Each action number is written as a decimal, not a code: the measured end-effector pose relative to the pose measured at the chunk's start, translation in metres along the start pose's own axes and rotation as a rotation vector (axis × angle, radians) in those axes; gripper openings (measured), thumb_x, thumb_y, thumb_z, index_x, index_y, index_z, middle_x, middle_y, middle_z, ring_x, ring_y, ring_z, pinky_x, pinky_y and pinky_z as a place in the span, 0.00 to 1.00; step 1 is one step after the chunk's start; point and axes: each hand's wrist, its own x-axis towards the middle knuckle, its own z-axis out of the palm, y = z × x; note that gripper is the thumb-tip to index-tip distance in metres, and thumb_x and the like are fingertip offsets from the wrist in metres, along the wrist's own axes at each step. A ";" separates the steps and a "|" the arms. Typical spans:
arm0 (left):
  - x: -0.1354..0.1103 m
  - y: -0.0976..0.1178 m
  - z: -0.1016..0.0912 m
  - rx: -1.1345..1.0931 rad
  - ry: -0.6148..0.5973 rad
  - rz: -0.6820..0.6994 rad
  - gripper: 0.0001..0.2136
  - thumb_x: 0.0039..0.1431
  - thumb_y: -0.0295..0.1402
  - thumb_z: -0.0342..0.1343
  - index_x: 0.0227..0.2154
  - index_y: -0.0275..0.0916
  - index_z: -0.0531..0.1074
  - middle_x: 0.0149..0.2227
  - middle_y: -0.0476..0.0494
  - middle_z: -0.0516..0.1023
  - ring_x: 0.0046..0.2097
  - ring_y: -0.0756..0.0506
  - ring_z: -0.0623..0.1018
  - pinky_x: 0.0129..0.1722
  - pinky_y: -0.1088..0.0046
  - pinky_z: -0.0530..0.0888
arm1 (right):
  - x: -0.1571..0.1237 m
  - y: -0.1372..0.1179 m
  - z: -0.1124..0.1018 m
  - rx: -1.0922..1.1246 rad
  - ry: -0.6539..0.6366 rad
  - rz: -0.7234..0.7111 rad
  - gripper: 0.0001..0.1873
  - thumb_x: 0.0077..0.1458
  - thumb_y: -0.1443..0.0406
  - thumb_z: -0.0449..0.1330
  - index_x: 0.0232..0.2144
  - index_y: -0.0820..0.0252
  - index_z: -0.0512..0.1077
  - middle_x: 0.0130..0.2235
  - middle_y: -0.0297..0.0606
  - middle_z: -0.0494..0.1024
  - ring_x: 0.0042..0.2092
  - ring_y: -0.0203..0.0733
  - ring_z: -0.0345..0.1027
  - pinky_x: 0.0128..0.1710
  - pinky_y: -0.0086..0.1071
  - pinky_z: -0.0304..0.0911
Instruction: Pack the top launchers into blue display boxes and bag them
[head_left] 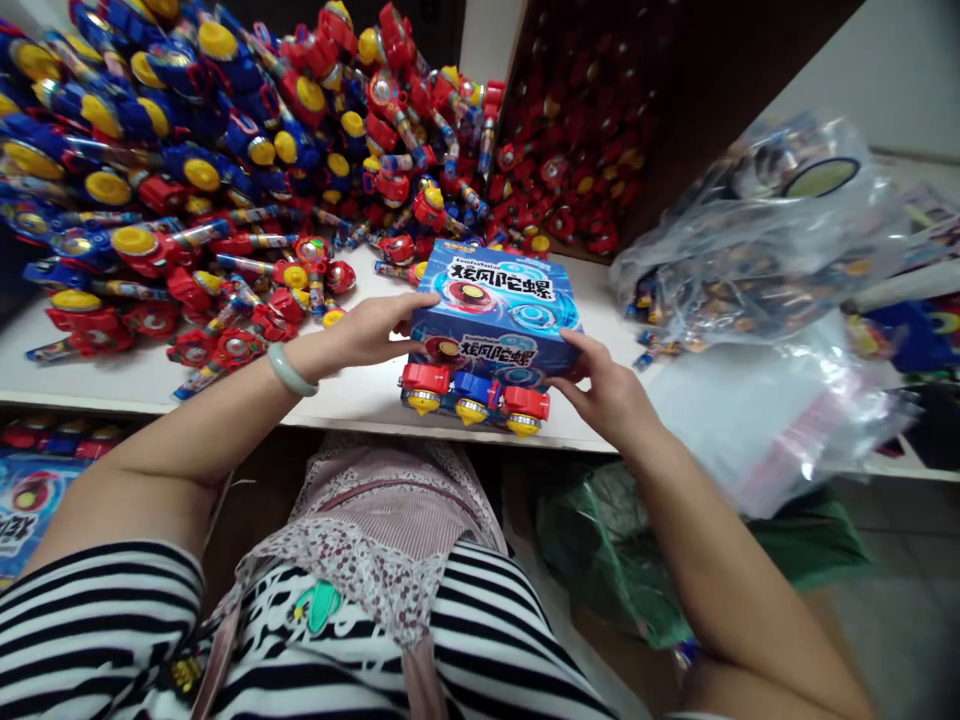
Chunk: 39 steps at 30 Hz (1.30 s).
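We've got both hands on the blue box [499, 315] at the table's [360, 395] near edge.
Our left hand [371, 330], half curled, hooks its fingers over the box's left edge, arm reaching in from the left. Our right hand [604, 390], fingers loosely bent, clasps the near right corner, forearm angling in from the right. Three tops [471, 395] line up just in front of the box, and the toy heap [225, 150] is at far left.

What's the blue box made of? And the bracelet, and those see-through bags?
The blue box looks like glossy printed cardboard: it has flat sides and sharp folded edges. The bracelet seems to be smooth pale-green stone or glass, maybe plastic; it shines softly. The bags look like thin clear plastic film, crinkled and shiny.
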 end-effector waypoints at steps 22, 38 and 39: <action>-0.021 -0.026 0.007 0.025 0.289 0.176 0.20 0.69 0.36 0.53 0.62 0.44 0.66 0.47 0.38 0.79 0.49 0.44 0.77 0.50 0.63 0.74 | -0.012 0.027 0.005 0.031 0.233 -0.133 0.22 0.63 0.63 0.59 0.59 0.48 0.72 0.51 0.44 0.76 0.53 0.48 0.72 0.55 0.45 0.70; 0.037 -0.064 0.025 -0.724 0.543 -0.292 0.24 0.68 0.52 0.49 0.60 0.45 0.69 0.65 0.38 0.69 0.67 0.43 0.68 0.67 0.58 0.62 | -0.055 0.047 0.037 0.347 0.340 0.219 0.30 0.67 0.46 0.45 0.59 0.51 0.71 0.60 0.47 0.74 0.60 0.54 0.71 0.55 0.53 0.71; 0.051 -0.074 0.027 -0.839 0.638 -0.405 0.23 0.70 0.50 0.48 0.60 0.43 0.68 0.63 0.37 0.71 0.65 0.43 0.70 0.66 0.59 0.64 | -0.065 0.051 0.044 0.277 0.310 0.295 0.26 0.66 0.47 0.48 0.54 0.51 0.75 0.54 0.46 0.80 0.54 0.54 0.76 0.50 0.52 0.74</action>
